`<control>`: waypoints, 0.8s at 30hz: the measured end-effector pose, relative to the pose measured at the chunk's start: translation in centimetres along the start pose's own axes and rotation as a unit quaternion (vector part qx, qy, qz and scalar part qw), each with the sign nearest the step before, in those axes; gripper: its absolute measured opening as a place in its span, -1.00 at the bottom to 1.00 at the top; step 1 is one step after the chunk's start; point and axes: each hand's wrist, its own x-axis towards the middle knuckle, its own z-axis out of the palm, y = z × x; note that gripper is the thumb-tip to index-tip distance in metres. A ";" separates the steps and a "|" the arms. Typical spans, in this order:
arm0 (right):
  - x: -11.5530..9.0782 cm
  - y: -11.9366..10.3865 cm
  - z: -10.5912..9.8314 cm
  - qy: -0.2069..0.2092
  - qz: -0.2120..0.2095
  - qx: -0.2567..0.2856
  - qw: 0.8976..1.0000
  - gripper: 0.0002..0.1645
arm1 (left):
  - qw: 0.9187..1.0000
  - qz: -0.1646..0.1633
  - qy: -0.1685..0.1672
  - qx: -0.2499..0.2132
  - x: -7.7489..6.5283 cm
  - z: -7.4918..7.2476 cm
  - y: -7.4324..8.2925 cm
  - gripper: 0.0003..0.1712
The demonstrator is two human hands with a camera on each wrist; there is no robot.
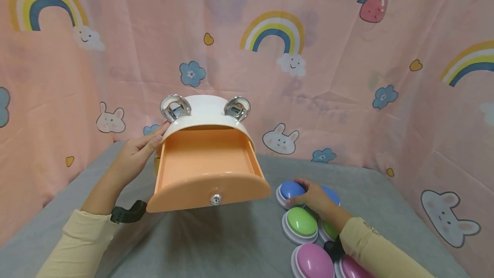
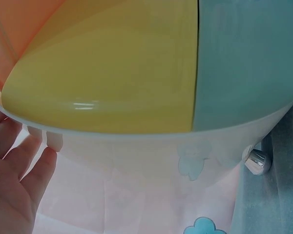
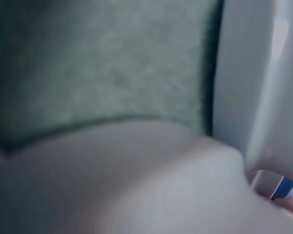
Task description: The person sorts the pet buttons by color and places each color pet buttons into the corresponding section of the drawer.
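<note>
Two cream sleeves, six domed buttons, one orange drawer.

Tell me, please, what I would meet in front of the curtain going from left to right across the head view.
Left sleeve, left hand, orange drawer, leftmost blue button, right hand, right sleeve.
</note>
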 end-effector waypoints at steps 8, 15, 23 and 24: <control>0.1 -0.6 0.0 0.010 0.017 0.000 1.000 0.06 | 1.000 0.014 -0.003 0.002 0.0 0.0 -0.2 -0.46; 0.1 -1.8 -1.0 0.023 -0.036 0.007 0.999 0.08 | 1.000 0.017 -0.002 0.003 0.1 0.0 -0.3 -0.47; -0.9 -4.6 -3.6 0.010 -0.039 -0.012 0.999 0.12 | 1.000 0.013 0.001 0.003 0.0 0.0 -0.2 -0.47; -1.1 -5.0 -3.9 0.006 -0.039 -0.002 0.999 0.13 | 1.000 0.013 0.002 0.003 0.0 0.0 -0.2 -0.47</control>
